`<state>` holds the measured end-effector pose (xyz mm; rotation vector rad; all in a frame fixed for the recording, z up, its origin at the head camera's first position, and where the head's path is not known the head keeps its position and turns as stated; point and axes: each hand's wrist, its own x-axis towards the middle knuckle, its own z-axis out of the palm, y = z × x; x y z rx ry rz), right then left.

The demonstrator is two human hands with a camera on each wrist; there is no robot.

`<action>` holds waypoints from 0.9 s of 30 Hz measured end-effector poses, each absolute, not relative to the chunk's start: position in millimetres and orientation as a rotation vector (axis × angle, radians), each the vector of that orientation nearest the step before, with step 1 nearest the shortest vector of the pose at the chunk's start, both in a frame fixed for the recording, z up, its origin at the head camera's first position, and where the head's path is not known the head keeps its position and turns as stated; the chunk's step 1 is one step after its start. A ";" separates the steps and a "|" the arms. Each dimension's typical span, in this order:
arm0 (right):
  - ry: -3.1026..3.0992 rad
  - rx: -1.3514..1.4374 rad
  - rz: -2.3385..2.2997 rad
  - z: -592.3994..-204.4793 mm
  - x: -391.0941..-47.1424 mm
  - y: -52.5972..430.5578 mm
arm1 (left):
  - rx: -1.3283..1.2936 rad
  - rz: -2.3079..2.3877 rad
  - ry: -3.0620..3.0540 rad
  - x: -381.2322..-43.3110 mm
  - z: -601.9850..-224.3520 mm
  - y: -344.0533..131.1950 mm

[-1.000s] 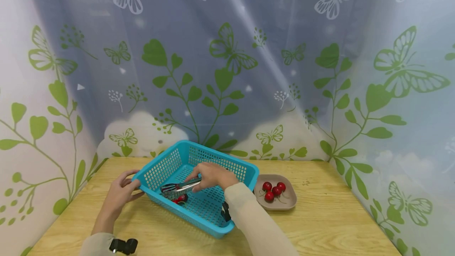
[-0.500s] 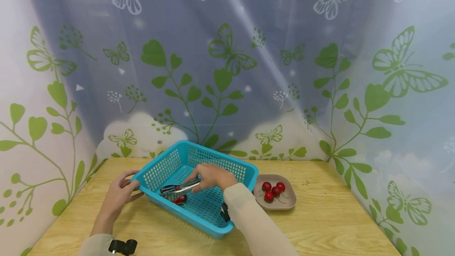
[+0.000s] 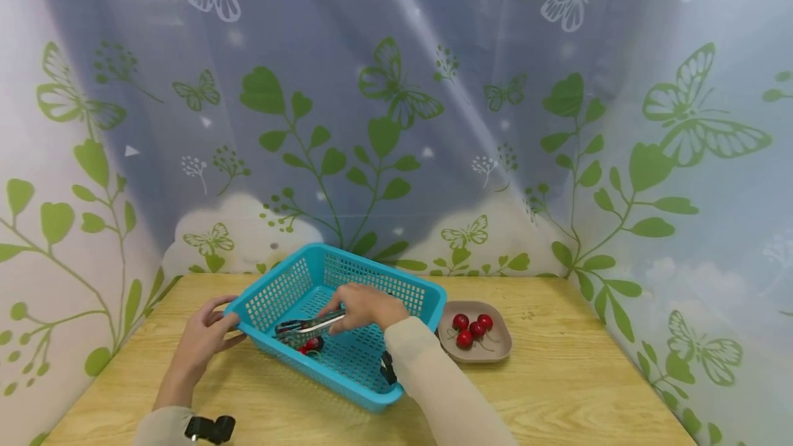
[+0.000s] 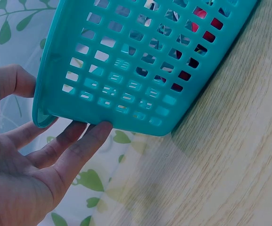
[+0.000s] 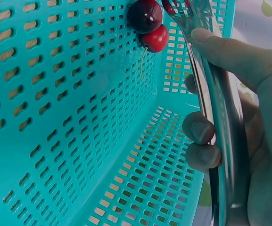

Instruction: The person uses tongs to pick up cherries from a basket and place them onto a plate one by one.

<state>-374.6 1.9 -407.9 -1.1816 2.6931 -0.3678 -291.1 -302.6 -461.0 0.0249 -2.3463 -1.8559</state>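
My left hand (image 3: 201,336) grips the left corner of a turquoise plastic basket (image 4: 79,110), thumb at the rim and fingers against the outside. Inside the basket, my right hand (image 3: 365,307) holds metal tongs (image 5: 223,122) with the thumb on one arm and fingers curled round the other. The tongs' head (image 3: 288,328) is low near the basket's left front side. Beside it lie a dark cherry (image 5: 144,17) and a red cherry (image 5: 155,38) with a green stem. Some red shows between the tongs' tips at the upper edge of the right wrist view.
Right of the basket, a beige dish (image 3: 503,349) bears several red cherries (image 3: 464,340) with stems. Everything stands on a light wooden table (image 3: 570,377). Behind it hangs a curtain (image 3: 533,157) with butterflies and leaves. My right forearm crosses the basket's right front rim.
The tongs have turned slightly in my right hand, their arms closer together over the cherries. The head view has shifted a little; basket, dish and left hand keep their places.
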 end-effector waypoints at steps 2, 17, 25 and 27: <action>2.699 -1.172 -0.368 -408.1 -375.3 1.3 | 0.028 -1.847 -2.346 -290.6 -460.1 -302.6; 2.716 -1.201 -0.382 -408.3 -376.4 4.6 | 0.040 -1.840 -2.341 -288.6 -459.0 -299.8; 2.737 -1.199 -0.289 -410.7 -374.9 3.6 | 0.039 -1.833 -2.347 -289.0 -459.4 -298.9; 2.749 -1.205 -0.245 -410.6 -374.5 2.6 | 0.040 -1.837 -2.345 -288.9 -459.2 -299.2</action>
